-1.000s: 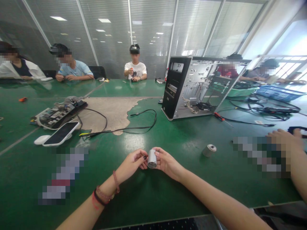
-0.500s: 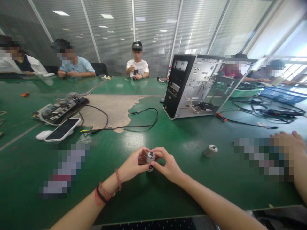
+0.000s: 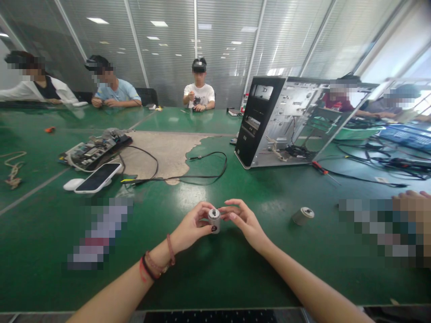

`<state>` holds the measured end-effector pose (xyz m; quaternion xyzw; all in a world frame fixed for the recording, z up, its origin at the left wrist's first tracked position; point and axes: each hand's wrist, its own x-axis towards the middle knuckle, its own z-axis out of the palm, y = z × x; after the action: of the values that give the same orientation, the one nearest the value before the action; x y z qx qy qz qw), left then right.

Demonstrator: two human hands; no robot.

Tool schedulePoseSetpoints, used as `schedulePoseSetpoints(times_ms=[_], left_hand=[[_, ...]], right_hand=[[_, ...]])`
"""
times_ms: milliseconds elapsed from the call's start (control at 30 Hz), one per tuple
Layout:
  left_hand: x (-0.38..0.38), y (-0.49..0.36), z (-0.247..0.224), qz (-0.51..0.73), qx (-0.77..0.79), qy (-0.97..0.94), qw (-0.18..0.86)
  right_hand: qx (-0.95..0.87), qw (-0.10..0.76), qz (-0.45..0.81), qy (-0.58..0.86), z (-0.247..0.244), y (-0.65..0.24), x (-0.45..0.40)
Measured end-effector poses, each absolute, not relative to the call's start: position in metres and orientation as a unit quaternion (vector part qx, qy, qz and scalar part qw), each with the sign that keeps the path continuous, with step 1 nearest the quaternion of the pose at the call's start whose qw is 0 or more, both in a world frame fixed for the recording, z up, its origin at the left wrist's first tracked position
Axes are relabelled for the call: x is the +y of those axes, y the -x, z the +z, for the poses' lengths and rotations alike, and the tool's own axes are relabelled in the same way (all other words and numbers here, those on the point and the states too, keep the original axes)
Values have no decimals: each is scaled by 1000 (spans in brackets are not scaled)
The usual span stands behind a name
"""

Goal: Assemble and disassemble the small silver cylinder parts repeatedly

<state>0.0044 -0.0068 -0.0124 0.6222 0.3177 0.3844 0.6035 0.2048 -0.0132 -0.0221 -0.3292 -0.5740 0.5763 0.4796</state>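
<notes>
A small silver metal cylinder (image 3: pixel 214 219) with a dark piece on its top stands upright on the green table (image 3: pixel 188 287). My left hand (image 3: pixel 193 228) is wrapped round it from the left, thumb at the front. On its right, my right hand (image 3: pixel 246 224) has thumb and fingers apart, with the fingertips close to the cylinder's rim; whether they touch it is unclear. A second similar cylinder (image 3: pixel 303 216) rests farther right, away from both hands.
Behind stand an opened computer case (image 3: pixel 259 121) and a screwdriver (image 3: pixel 319 168). Left are a phone (image 3: pixel 98 177), a circuit assembly (image 3: pixel 97 149) and a black cable (image 3: pixel 202 176). Another person's hand (image 3: pixel 412 202) lies at the right edge. People sit round the table.
My right hand has let go of the cylinder, its fingers now spread and drawn back to the right. The left hand keeps its hold. The whole view has shifted slightly.
</notes>
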Motion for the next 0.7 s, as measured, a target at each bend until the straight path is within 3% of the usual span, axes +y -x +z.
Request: schedulePoseSetpoints(times_ms=[267,467,700], left_hand=[[-21,-5,8,360,357,-794,336],[-20,-5,4,380,308,-845,218],[-19,-5,2,409,298,-849,151]], right_hand=[[-586,490,525,374,-27,-208,-7],[-613,476,500,385,-34,-208,-3],[-674,421,453,404,-33,-208,-6]])
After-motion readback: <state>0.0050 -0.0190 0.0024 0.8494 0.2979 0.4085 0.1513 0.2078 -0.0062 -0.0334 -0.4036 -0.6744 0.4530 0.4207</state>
